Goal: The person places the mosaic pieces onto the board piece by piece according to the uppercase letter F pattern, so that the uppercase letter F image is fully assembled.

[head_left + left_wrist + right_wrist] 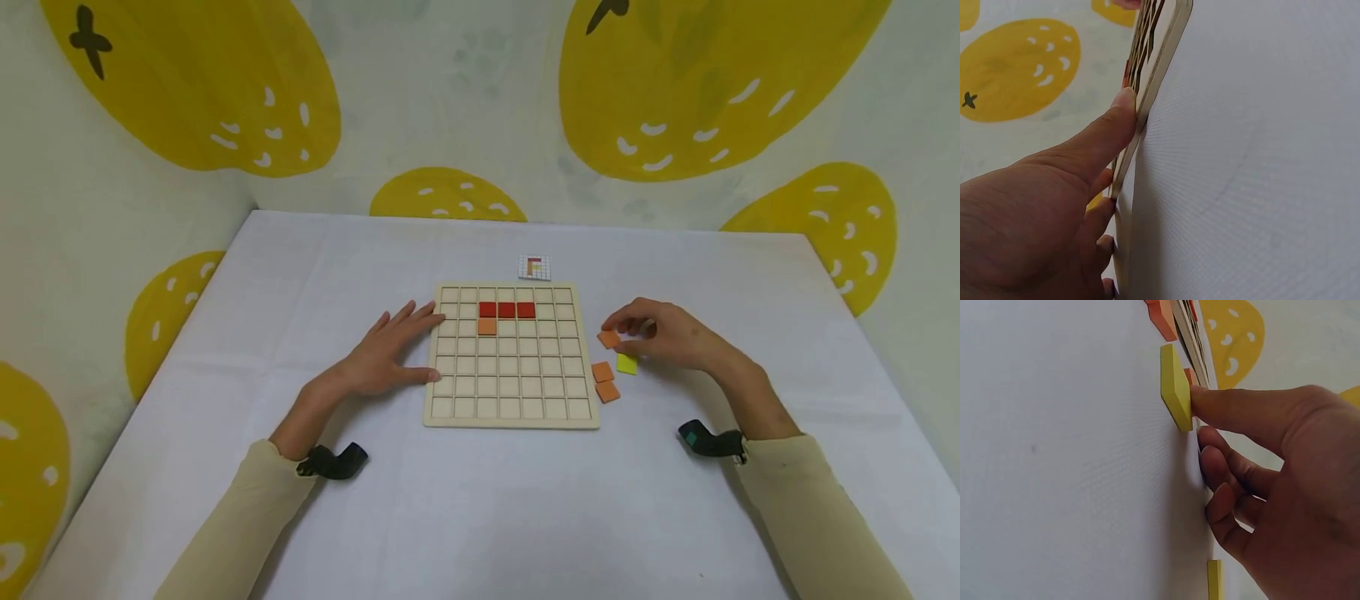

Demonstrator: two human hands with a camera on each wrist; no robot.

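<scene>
A pale wooden grid board [518, 427] lies flat on the table. Three red tiles [507, 310] sit side by side in its second row, with an orange tile [487, 327] below the leftmost. My left hand [384, 354] is spread at the board's left edge, thumb and fingertips touching its rim; the left wrist view shows the thumb [1100, 134] against the edge. To the right of the board, my right hand [663, 333] pinches another orange tile [608, 339] between thumb and index finger. A yellow tile [626, 364] lies just under the thumb, also close by in the right wrist view.
Two loose orange tiles [603, 372] lie by the board's right edge. Behind the board is a small pattern card [534, 267]. Another yellow tile [1215, 580] shows low in the right wrist view. A white cloth covers the table [360, 533], which meets a patterned wall.
</scene>
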